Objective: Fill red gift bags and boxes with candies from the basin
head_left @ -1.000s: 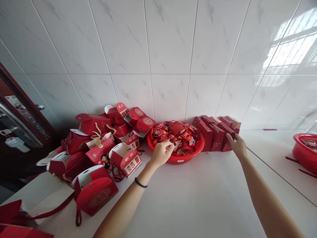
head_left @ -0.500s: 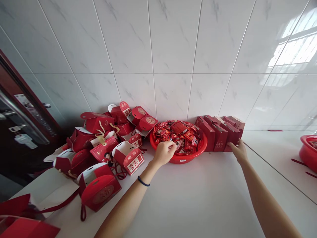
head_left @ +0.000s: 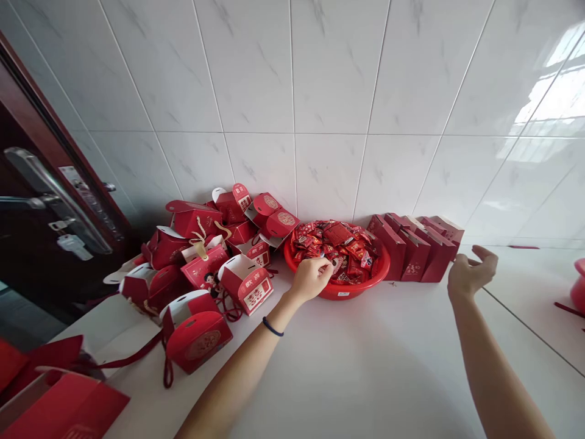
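My left hand hovers at the near left rim of a red plastic basin. Its fingers are curled together, and whatever they may hold is hidden. Small red-wrapped sweets are heaped in the basin. To the right of the basin, several dark red paper boxes stand upright in a tight row. My right hand is just beyond the right end of this row, fingers apart, holding nothing.
Many red gift boxes with cord handles, one a small open box, crowd the left side. A door with a metal handle and hanging keys is at far left. A tiled wall runs behind; another red basin shows at the right edge.
My right hand has come away from the row of boxes to the right, and its fingers have opened. My left hand stays by the basin rim. The view has turned slightly left.
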`<move>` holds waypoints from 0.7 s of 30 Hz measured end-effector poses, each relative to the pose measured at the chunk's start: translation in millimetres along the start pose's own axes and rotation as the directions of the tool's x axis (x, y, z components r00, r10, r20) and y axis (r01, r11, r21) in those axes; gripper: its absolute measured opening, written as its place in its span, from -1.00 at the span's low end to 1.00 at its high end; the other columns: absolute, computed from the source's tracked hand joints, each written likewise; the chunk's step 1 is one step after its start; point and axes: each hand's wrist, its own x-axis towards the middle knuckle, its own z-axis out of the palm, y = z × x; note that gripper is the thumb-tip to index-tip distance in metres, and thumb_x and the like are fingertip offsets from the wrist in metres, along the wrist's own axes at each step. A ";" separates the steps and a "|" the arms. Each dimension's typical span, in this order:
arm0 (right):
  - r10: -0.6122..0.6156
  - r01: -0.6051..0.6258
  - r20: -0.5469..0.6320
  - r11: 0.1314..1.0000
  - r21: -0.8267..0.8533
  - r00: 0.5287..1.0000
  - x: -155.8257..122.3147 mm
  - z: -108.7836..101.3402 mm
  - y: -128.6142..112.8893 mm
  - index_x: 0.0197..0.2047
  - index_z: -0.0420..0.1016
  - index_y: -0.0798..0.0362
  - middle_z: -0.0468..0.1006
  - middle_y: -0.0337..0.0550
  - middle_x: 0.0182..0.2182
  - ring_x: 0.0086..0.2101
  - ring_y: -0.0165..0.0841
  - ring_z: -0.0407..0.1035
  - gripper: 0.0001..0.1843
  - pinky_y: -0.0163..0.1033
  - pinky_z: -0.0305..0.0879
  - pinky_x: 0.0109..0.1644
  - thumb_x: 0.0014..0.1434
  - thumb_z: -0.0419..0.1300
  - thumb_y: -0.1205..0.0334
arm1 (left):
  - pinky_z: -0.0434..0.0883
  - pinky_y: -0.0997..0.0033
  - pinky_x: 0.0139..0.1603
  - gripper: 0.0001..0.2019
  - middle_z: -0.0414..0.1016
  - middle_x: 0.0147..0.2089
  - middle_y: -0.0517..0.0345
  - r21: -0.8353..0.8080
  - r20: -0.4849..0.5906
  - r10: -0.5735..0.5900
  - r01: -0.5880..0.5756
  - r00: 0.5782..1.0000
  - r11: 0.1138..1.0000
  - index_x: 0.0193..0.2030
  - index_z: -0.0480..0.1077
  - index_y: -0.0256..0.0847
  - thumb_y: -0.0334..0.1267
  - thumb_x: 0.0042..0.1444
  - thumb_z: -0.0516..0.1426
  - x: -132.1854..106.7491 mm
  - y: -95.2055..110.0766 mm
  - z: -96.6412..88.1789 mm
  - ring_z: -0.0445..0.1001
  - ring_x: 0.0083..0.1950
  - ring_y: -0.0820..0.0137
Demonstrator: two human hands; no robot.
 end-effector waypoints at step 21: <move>-0.652 0.588 0.444 0.754 0.292 0.615 -157.4 63.7 -74.6 -0.29 0.54 -0.01 0.66 -0.17 -0.39 -0.40 -0.30 0.52 -0.76 -0.24 0.38 -0.29 0.22 0.06 0.41 | 0.42 0.47 -0.23 -0.81 0.65 -0.34 0.14 -0.012 0.211 -0.013 0.016 0.977 1.000 -0.37 0.55 -0.24 -0.29 0.19 0.13 4.1 7.0 -19.5 0.58 -0.27 0.35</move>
